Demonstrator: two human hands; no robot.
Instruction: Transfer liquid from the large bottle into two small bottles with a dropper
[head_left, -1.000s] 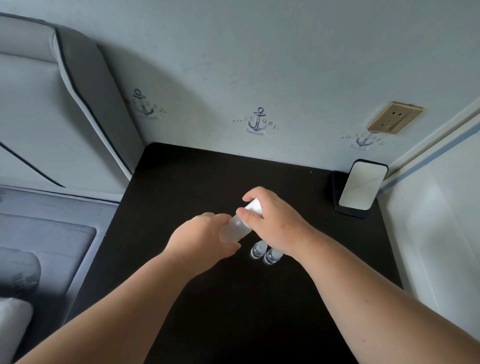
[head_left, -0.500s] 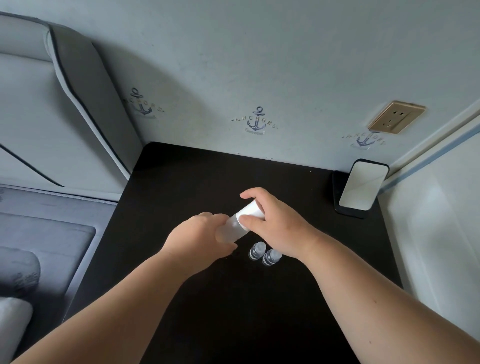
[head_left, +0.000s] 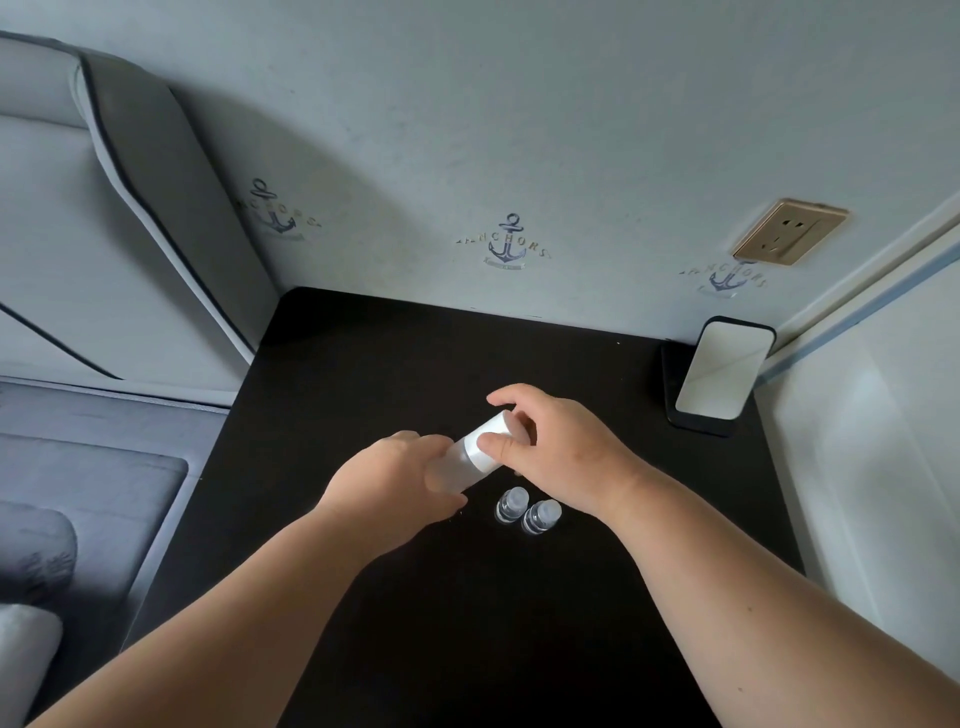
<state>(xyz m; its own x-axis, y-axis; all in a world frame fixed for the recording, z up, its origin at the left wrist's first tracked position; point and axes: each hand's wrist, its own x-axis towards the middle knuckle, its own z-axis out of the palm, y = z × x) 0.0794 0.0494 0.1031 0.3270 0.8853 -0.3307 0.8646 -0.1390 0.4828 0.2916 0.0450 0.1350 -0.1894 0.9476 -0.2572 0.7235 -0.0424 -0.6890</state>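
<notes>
large bottle (head_left: 460, 464) tilted above black bench (head_left: 363, 374), frosted body gripped in left hand (head_left: 395, 486), white cap (head_left: 491, 439) pinched by right hand (head_left: 563, 457). two small bottles (head_left: 527, 514) upright side by side on bench, just below right wrist. phone (head_left: 722, 374) propped at far right corner.

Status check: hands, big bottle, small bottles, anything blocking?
Left hand grips large bottle body, tilted. Right hand pinches its white cap. Two small bottles capped, upright on black table, side by side. No dropper in view; nothing blocking.
</notes>
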